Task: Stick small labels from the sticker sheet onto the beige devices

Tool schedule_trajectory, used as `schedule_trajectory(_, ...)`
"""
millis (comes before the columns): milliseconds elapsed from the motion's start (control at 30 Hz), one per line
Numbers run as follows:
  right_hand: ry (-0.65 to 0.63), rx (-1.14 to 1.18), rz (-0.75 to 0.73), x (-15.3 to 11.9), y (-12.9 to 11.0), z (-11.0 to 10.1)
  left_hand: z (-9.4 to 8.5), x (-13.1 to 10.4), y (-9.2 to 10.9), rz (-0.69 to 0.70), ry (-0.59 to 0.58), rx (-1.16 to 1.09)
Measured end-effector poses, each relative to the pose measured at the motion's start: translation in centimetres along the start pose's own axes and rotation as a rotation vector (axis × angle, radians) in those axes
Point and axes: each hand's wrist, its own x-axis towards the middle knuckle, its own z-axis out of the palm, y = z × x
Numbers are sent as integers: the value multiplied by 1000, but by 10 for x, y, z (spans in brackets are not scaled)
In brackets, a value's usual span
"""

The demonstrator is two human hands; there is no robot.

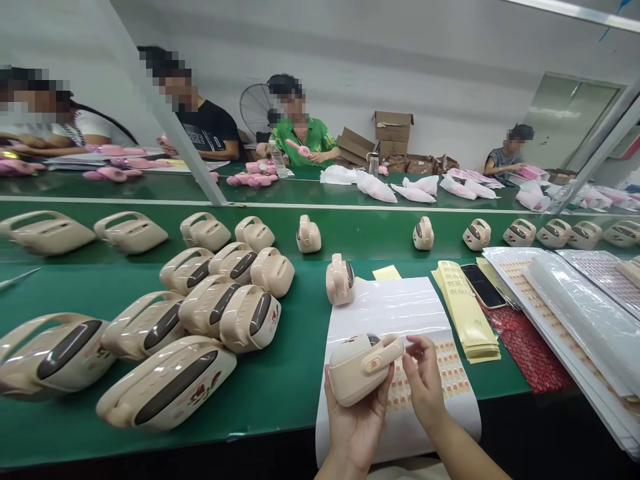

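My left hand [353, 420] cradles a beige handled device [360, 367] from below, just above a white sticker sheet [395, 313]. My right hand [425, 383] has its fingertips at the device's handle end, where a small sticker shows. The rows of small orange stickers [453, 373] on the sheet lie right behind my right hand.
Several identical beige devices [220, 307] are piled at the left on the green table [280, 387]; more ride the conveyor [380, 230]. Yellow sticker strips [465, 307], a phone [483, 285], a red bag [530, 347] and plastic-wrapped sheets [585, 313] lie right. People work across the belt.
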Motion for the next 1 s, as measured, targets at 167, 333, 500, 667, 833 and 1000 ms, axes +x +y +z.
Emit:
schedule_trajectory(167, -355, -350, -362, -44, 38, -13, -2, 2, 7, 25, 88, 20)
schedule_trajectory(333, -354, -454, -518, -56, 48, -10, 1, 3, 11, 84, 43, 99)
schedule_trajectory(500, -208, -151, -64, -18, 14, -29, -13, -12, 32, 389, 161, 701)
schedule_trajectory(667, -311, 186, 173, 31, -47, -45, -16, -22, 58, 359, -138, 1247)
schedule_trajectory(833, -665, 95, 106, 36, -80, -30, -5, -17, 53, 536, -632, 1752)
schedule_trajectory(1000, -700, 4, 68, 31, -77, -25, -9, -18, 50, 565, -669, 1901)
